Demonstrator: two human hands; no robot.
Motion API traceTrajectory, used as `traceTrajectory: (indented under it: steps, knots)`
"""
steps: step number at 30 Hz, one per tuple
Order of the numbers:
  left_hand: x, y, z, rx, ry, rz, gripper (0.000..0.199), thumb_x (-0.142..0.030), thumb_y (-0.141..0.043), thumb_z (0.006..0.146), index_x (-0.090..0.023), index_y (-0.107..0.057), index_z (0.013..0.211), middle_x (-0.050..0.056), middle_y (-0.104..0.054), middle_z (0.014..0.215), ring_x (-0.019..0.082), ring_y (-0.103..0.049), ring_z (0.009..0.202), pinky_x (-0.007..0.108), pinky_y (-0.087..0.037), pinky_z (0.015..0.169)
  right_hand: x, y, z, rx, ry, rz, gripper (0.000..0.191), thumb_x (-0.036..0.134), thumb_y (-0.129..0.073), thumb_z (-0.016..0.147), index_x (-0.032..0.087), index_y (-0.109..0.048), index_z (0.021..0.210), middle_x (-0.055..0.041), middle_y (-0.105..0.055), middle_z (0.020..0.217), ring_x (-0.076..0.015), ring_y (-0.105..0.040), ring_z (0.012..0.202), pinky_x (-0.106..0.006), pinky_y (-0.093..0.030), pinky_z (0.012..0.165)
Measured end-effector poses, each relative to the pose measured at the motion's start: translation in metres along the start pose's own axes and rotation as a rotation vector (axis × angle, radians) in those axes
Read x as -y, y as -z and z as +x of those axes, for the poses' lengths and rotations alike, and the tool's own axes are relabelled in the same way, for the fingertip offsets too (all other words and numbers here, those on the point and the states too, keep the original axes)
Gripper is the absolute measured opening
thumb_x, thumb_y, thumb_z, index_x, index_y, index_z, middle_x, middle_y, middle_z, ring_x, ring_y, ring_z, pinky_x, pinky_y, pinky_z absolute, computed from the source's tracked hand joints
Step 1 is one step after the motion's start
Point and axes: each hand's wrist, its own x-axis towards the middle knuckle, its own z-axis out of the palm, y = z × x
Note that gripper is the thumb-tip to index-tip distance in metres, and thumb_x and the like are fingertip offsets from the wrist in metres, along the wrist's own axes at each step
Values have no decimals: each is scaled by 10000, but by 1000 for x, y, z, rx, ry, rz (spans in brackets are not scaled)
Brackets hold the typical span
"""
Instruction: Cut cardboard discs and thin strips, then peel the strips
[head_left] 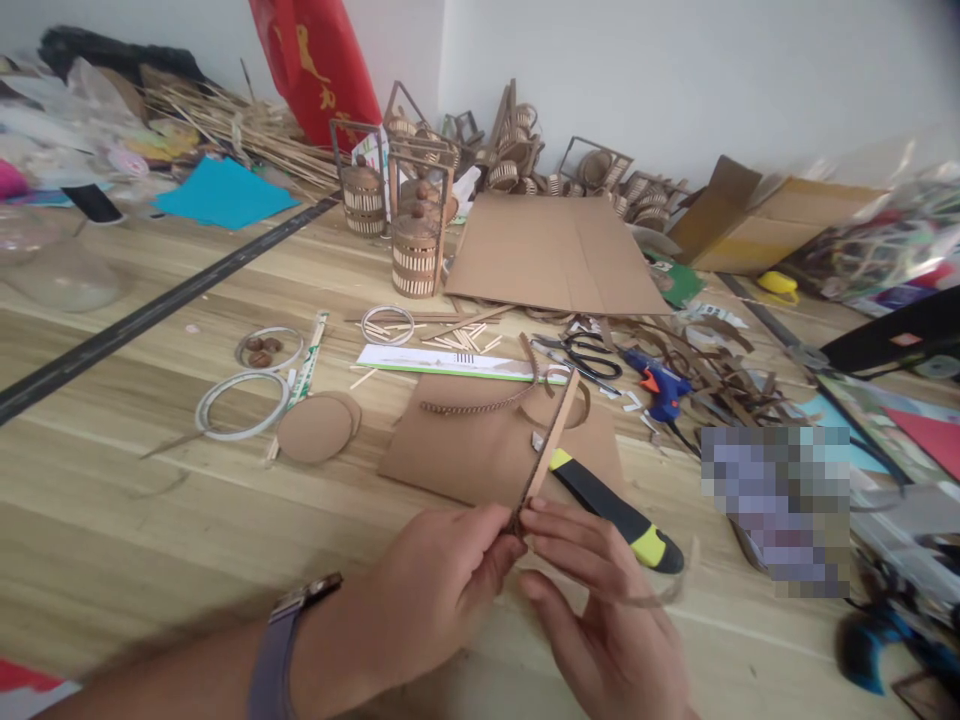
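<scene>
A narrow corrugated cardboard strip [551, 440] slants up and away from between my hands. My left hand [450, 570], with a watch band at its wrist, pinches the strip's near end between thumb and fingers. Against that same end press the fingertips of my right hand [600, 590]; its thumb stands apart below. A thin brown strand [664, 598] crosses by my right hand, blurred. Beneath the strip lie a cardboard sheet [442, 450] and a black and yellow utility knife [607, 505]. A curled corrugated strip [480, 407] rests on that sheet.
Round cardboard discs [315, 428] and tape rolls [241, 405] lie left. Scissors [589, 358], a blue glue gun [660, 385] and cardboard scraps lie right. Behind stand small lidded baskets [415, 262], a large cardboard sheet [555, 250] and an open box [780, 220].
</scene>
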Motion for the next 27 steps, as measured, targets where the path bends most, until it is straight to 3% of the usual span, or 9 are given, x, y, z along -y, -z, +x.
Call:
traceTrajectory:
  steps: [6,14,19,22,27]
  knots:
    - [-1,-1,-1,-19,-7,56,281,-300,-345,1036,-209,-529,844,21,-654,743,166,-594,642,267,-365,583,0,-4,0,-42,-10,-47,266,39,-599,881,223,-620,1073,-60,-766,914,-206,-751,919,-345,-641,798]
    - [3,1,-2,-38,-153,102,268,-258,-360,1042,-205,-535,846,5,-622,704,150,-566,620,260,-344,576,2,-3,-4,-78,-112,103,254,17,-566,875,228,-576,1016,-54,-752,891,-197,-738,911,-336,-631,741]
    - [1,7,-1,-2,-215,149,289,-242,-354,1033,-208,-529,805,3,-596,678,148,-532,603,263,-330,573,2,-3,-8,-101,-240,223,83,158,-532,979,234,-566,978,-56,-745,851,-199,-740,878,-345,-634,742]
    - [0,9,0,12,-234,143,311,-269,-337,1046,-210,-524,804,0,-603,688,145,-531,603,261,-335,582,2,-4,-7,-111,-286,288,82,211,-510,1005,234,-569,953,-54,-733,810,-195,-742,845,-326,-637,714]
    - [1,5,0,-1,-166,152,373,-417,-313,1065,-207,-510,827,11,-635,724,160,-571,631,269,-333,568,2,-3,-4,-75,-135,184,164,88,-565,924,236,-571,995,-50,-745,852,-189,-744,860,-313,-634,718]
